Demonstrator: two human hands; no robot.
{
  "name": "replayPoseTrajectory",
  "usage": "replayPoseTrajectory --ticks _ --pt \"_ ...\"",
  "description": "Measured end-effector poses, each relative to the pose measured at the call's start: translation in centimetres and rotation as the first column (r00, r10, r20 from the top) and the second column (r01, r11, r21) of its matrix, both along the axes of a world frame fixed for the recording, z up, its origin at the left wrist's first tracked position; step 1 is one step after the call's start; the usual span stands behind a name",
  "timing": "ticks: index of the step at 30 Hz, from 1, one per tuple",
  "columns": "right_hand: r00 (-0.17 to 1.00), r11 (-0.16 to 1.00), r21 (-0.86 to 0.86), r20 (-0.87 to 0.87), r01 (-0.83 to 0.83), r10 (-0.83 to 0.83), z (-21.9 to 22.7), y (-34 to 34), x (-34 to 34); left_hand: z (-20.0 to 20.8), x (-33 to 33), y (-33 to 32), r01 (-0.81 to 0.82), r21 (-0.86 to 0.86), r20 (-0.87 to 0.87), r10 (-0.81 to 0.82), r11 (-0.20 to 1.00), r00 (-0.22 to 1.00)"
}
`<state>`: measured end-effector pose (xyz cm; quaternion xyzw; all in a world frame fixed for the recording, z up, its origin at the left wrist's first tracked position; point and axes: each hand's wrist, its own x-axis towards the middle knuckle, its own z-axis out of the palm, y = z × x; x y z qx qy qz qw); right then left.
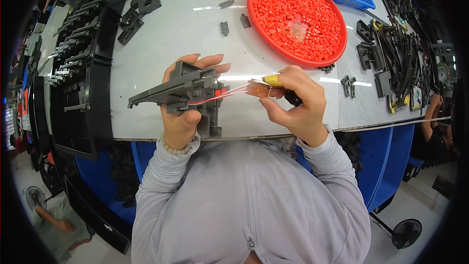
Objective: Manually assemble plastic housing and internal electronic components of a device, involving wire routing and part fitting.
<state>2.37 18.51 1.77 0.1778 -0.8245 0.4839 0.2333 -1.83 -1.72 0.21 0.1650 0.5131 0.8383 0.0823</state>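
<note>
My left hand (181, 124) is wrapped round a dark grey plastic assembly (183, 88) with a long arm pointing left, held just above the table's near edge. Two small red pieces (221, 92) sit on the right side of that assembly. White and red wires (233, 91) run from it to a small orange-brown board (257, 88), pinched between the thumb and fingers of my right hand (302, 100). Something yellow (271, 79) covers a fingertip there. A black piece (293, 98) shows under the same hand's fingers; its kind I cannot make out.
A red round tray (253, 17) full of small red pieces stands ahead to the right, near a blue bin (364, 4). Black racks (97, 117) of grey parts stand at left. Dark parts (383, 84) lie at right; loose grey pieces (224, 28) lie ahead.
</note>
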Motion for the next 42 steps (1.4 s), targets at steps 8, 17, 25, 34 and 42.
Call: replayPoseTrajectory --ticks 8,17,25,34,42 --pt "0.969 0.914 -0.405 0.225 0.001 0.099 1.9 -1.2 -1.1 0.4 0.4 0.8 0.028 0.122 0.077 -0.038 0.992 0.996" --pt "0.996 0.899 0.437 -0.077 -0.015 0.054 3.8 -2.0 -1.8 0.3 0.7 0.8 0.065 0.108 0.021 -0.068 0.992 0.997" --pt "0.993 0.863 0.505 -0.114 0.025 0.039 3.8 -2.2 -1.7 0.0 0.5 0.8 0.055 0.077 -0.004 -0.054 0.996 0.999" --pt "0.992 0.833 0.550 -0.058 -0.062 0.113 4.3 -1.9 -1.9 -0.3 0.5 0.9 0.100 0.064 -0.019 -0.099 0.993 0.995" --pt "0.989 0.874 0.467 0.019 -0.137 0.144 3.7 -1.5 -2.2 -0.2 0.7 1.0 0.110 0.076 -0.006 -0.109 0.991 0.994"
